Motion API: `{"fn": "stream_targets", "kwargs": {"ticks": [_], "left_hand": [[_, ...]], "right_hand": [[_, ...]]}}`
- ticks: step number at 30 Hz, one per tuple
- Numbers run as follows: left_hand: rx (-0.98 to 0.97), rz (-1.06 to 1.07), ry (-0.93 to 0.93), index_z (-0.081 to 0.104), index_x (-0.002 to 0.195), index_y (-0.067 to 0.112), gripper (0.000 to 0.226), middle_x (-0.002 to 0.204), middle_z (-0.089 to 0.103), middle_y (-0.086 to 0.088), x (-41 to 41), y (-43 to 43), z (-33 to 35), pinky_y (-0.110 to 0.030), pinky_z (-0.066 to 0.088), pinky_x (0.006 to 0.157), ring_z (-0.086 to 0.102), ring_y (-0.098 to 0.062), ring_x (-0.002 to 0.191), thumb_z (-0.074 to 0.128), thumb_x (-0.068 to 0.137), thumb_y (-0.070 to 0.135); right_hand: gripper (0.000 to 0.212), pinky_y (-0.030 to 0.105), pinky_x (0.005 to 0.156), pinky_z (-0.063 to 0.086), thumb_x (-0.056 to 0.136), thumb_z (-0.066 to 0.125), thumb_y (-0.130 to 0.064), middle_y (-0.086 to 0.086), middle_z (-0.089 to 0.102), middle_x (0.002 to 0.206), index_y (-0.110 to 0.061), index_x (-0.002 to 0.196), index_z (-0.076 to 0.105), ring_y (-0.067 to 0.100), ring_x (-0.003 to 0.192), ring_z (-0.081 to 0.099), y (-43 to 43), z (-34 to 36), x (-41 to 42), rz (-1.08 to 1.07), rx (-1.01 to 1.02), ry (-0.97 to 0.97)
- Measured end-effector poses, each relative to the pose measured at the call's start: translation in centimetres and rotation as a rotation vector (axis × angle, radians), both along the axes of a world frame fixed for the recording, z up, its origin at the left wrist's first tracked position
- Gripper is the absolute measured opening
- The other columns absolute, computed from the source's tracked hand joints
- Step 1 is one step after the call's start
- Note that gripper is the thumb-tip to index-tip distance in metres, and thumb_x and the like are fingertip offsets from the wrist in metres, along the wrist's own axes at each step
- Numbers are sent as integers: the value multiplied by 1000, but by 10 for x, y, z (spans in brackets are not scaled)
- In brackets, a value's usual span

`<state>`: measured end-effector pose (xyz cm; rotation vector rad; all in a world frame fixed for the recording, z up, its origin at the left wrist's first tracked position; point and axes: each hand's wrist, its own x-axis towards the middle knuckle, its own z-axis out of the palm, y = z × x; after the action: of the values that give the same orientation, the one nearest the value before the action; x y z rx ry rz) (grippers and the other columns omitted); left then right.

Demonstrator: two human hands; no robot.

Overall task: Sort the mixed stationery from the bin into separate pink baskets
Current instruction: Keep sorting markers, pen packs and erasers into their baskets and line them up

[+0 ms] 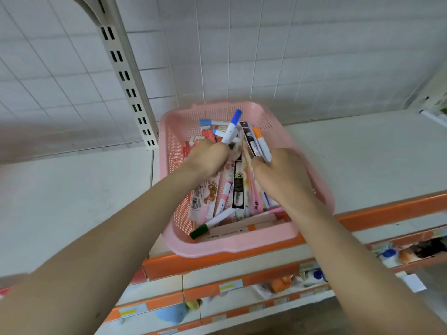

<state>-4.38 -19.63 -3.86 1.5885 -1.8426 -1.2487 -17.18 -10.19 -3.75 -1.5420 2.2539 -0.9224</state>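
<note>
Head view: above white shelf (72, 189), left grip (208, 155) clamps blue marker (232, 126), right grip (283, 172) orange marker (262, 143).

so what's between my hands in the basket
Head view: a black-and-white carded pack in the pink mesh plastic basket, between left hand and right hand.

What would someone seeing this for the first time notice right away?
The pink basket, crammed with mixed pens and packets, sits mid-frame on an orange-edged white shelf. Both hands are in it: the left hand grips a blue-capped marker pointing up, and the right hand holds an orange-capped marker.
</note>
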Motion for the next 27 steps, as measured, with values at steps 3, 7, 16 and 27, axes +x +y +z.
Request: {"fn": "stream_targets", "kwargs": {"ticks": [3,7,16,27], "left_hand": [[32,75,152,51,69,8,14,55,47,-5,2,2,3,-22,32,44,40,-18,45,51,83,6],[156,-16,374,48,77,13,21,48,32,4,1,7,9,-20,25,38,26,-12,40,54,93,24],[291,-25,690,41,76,23,32,51,22,4,1,16,16,-24,16,45,14,-12,44,65,94,34],[177,233,814,44,69,12,31,46,31,1,7,36,14,-24,24,41,24,-12,38,56,98,8]], "right_hand": [[38,23,33,27,93,50,-26,-4,36,44,-15,58,40,11,35,33,0,2,3,45,-24,-5],[36,25,45,32,100,47,-37,-1,51,63,-19,68,42,15,53,49,0,5,8,124,9,-49],[22,15,39,29,102,47,-25,-4,46,60,-24,80,44,2,39,37,4,9,13,302,-18,-324],[44,30,76,49,99,40,-52,-2,63,90,-15,111,60,14,82,60,11,14,16,339,-41,-344]]}}
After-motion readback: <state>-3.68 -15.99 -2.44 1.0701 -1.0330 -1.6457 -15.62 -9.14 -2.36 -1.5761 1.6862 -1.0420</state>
